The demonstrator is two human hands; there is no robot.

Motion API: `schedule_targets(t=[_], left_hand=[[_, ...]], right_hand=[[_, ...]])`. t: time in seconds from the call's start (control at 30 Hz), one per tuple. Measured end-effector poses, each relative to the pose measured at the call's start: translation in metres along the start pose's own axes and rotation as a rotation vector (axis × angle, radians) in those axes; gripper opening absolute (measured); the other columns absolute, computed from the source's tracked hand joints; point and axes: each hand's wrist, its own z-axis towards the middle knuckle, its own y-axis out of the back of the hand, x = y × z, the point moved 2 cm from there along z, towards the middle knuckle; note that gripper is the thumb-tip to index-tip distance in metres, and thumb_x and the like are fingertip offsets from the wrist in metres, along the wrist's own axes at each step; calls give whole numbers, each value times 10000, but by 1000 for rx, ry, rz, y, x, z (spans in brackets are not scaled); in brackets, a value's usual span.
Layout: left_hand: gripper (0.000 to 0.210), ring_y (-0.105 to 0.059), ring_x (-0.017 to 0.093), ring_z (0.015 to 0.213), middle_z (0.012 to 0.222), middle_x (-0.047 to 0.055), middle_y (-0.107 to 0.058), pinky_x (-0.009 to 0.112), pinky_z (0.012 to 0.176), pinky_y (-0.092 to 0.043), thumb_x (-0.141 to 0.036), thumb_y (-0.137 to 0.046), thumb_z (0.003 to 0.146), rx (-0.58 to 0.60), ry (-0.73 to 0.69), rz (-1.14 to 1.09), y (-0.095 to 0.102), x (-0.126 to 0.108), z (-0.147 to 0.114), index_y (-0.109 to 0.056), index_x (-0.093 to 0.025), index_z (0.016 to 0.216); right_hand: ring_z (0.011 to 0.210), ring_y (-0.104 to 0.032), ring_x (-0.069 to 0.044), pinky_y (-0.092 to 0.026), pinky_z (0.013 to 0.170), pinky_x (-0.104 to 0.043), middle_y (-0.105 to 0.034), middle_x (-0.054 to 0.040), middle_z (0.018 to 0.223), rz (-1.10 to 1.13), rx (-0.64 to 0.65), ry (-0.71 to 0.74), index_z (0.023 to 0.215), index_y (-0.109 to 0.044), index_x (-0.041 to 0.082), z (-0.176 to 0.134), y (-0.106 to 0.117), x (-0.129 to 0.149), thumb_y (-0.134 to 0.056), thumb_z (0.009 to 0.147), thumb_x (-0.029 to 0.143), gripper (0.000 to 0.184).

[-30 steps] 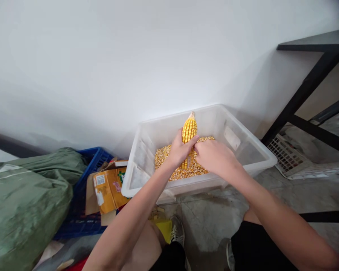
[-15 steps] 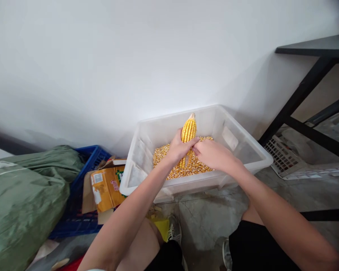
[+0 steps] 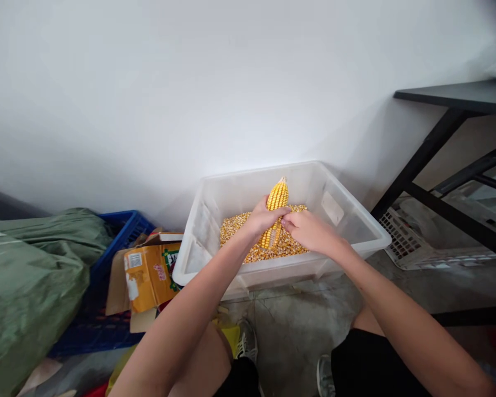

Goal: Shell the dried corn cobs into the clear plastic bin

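Note:
An ear of yellow corn (image 3: 278, 197) stands tilted over a translucent plastic bin (image 3: 339, 249), its pale pointed end up. My left hand (image 3: 262, 219) is wrapped round its middle, the thumb across the front. Closed fingers of my right hand (image 3: 308, 229) press against the ear's right side, just below that thumb; whether loose kernels are in them is hidden. Low on the ear, a strip of kernels is gone and paler cob shows. Beneath both hands, loose corn kernels (image 3: 233, 225) cover the bin's floor.
Left of the bin, an orange cardboard box (image 3: 149, 278) lies against a blue crate (image 3: 126, 234) with a green sack (image 3: 37, 275) on it. At right stand a black-framed table (image 3: 450, 96) and a white basket (image 3: 403, 242). A white wall (image 3: 231, 82) rises behind.
The view has shifted slightly, so the table sits lower and further left. Both hands keep their places on the ear of corn, the right fingers still at its side.

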Motion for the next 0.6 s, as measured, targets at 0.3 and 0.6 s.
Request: schedule_targets(t=[0.3, 0.6], left_hand=[[379, -588, 162, 558, 696, 38, -636, 285, 501, -477, -301, -755, 642, 153, 225, -185, -1, 1, -3, -582, -166, 951], [481, -601, 179, 514, 622, 25, -614, 292, 486, -474, -382, -774, 650, 102, 266, -251, 2, 6, 3, -551, -161, 1014]], right_hand=[[698, -555, -149, -296, 595, -239, -644, -24, 756, 119, -35, 55, 731, -567, 185, 1, -3, -4, -360, 958, 298, 328], [618, -514, -146, -298, 569, -256, -591, -7, 672, 254, 21, 13, 732, -569, 180, 11, -2, -9, -359, 943, 360, 347]])
